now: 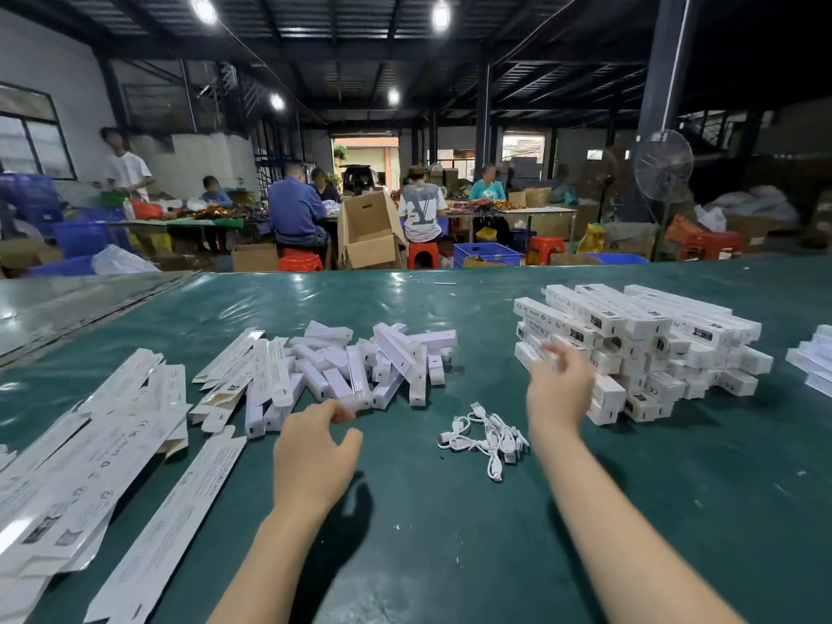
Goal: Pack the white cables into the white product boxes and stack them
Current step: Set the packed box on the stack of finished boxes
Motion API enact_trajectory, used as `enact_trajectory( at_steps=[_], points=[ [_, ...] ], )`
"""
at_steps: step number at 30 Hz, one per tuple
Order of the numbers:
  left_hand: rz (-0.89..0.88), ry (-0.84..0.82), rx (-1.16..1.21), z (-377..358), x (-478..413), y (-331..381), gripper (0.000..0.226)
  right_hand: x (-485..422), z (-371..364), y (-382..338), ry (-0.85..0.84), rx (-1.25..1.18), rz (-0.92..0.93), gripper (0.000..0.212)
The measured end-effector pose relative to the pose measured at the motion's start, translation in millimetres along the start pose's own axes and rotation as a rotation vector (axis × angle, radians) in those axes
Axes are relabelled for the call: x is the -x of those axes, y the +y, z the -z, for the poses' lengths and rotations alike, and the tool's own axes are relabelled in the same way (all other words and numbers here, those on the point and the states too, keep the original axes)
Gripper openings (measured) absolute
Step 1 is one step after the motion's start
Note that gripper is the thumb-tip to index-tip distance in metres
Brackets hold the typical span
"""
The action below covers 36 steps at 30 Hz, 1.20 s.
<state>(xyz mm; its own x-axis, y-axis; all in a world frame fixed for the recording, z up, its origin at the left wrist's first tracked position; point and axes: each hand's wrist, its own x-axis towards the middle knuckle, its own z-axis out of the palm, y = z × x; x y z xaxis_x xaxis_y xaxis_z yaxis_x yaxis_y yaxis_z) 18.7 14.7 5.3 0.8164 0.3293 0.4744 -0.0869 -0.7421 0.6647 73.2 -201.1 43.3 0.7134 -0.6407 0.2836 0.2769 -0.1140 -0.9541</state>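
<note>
A small tangle of white cables (pixel 488 436) lies on the green table between my hands. My left hand (pixel 315 452) hovers with fingers spread, its fingertips at the near edge of a loose heap of white product boxes (pixel 360 367); it holds nothing. My right hand (pixel 560 385) is blurred, fingers apart and empty, right at the left side of a tall stack of packed white boxes (pixel 648 349).
Flat unfolded box blanks (pixel 90 448) are spread over the table's left side. Another small pile of boxes (pixel 815 362) sits at the right edge. The green table cover (pixel 450 533) stretches ahead. Several people work at tables behind, with cardboard cartons and stools.
</note>
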Motion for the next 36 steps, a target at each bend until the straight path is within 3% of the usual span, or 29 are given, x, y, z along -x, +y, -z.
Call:
enact_trajectory(
  at_steps=[2, 4, 7, 9, 15, 19, 21, 24, 27, 29, 32, 36],
  points=[
    [0.14, -0.034, -0.255, 6, -3, -10, 0.02, 35, -2, 22, -0.155, 0.04, -0.039, 0.027],
    [0.359, -0.092, -0.429, 19, -4, -17, 0.034, 58, -4, 36, -0.303, 0.161, 0.038, 0.03],
    [0.637, -0.158, -0.493, 41, -3, -30, 0.051, 64, -3, 38, -0.413, 0.307, 0.207, 0.026],
    [0.665, -0.224, -0.537, 46, -5, -38, 0.056, 65, -2, 34, -0.455, 0.299, 0.225, 0.031],
    [0.562, -0.202, -0.35, 44, -10, -36, 0.066, 73, -6, 33, -0.663, 0.31, 0.28, 0.047],
    [0.399, -0.023, -0.084, 45, -12, -25, 0.042, 79, -7, 32, -0.74, 0.323, 0.275, 0.036],
    [0.318, 0.014, 0.055, 45, -13, -18, 0.032, 82, -9, 28, -0.806, 0.21, 0.162, 0.023],
    [0.214, -0.034, 0.363, 37, -7, 2, 0.028, 90, -12, 18, -1.027, -0.118, -0.202, 0.006],
    [0.023, -0.186, 0.497, 22, 4, 31, 0.027, 94, -14, 18, -1.145, -0.175, -0.284, 0.032],
    [-0.076, -0.318, 0.5, 12, 11, 45, 0.02, 92, -14, 17, -1.106, -0.214, -0.314, 0.046],
    [-0.116, -0.515, 0.422, -1, 24, 53, 0.026, 86, -11, 19, -0.993, -0.263, -0.462, 0.047],
    [-0.116, -0.48, 0.32, -2, 22, 40, 0.028, 78, -9, 18, -0.716, -0.391, -0.569, 0.039]
  ],
)
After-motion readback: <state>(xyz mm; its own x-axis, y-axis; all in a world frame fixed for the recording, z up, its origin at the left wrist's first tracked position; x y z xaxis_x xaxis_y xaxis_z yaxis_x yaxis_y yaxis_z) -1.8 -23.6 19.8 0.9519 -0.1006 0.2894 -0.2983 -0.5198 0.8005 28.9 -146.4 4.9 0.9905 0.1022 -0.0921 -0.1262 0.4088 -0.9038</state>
